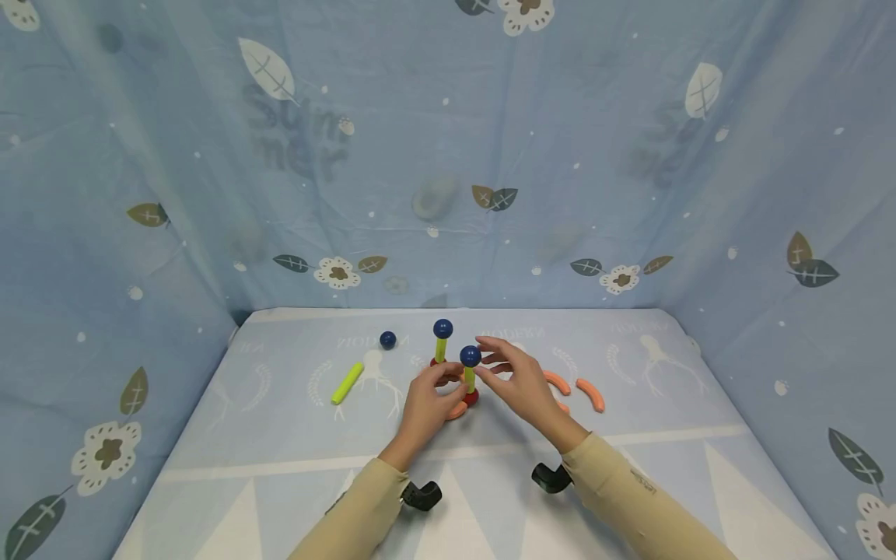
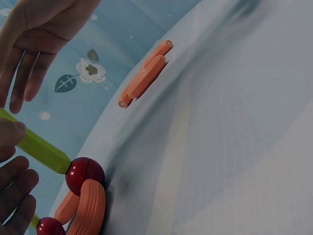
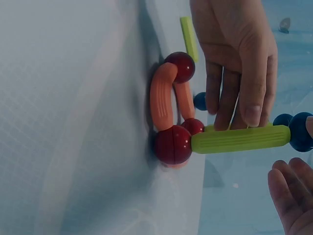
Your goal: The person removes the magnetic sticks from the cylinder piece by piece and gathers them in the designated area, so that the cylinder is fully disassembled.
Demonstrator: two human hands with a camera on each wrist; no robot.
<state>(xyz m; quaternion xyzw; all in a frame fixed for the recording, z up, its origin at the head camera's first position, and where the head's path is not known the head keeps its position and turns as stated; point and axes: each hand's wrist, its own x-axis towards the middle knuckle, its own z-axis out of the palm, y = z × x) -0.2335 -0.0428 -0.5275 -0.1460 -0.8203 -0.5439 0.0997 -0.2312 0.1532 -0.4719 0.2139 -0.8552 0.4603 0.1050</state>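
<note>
A toy frame of red balls (image 3: 173, 144) and curved orange pieces (image 3: 164, 98) stands on the table. Two green rods rise from it, each topped by a blue ball. My left hand (image 1: 430, 400) pinches the nearer green rod (image 3: 239, 139), thumb on the near side and fingers behind. At that rod's top, my right hand (image 1: 514, 381) has its thumb against the blue ball (image 1: 470, 356), index finger beside it and other fingers loosely extended. The farther blue ball (image 1: 442, 329) caps the second rod (image 1: 440, 350) behind, untouched.
A loose blue ball (image 1: 388, 340) and a loose green rod (image 1: 348, 383) lie to the left. Several curved orange pieces (image 1: 590, 395) are on the right. Patterned blue cloth (image 1: 434, 155) surrounds the table (image 1: 280, 435) at the back and sides.
</note>
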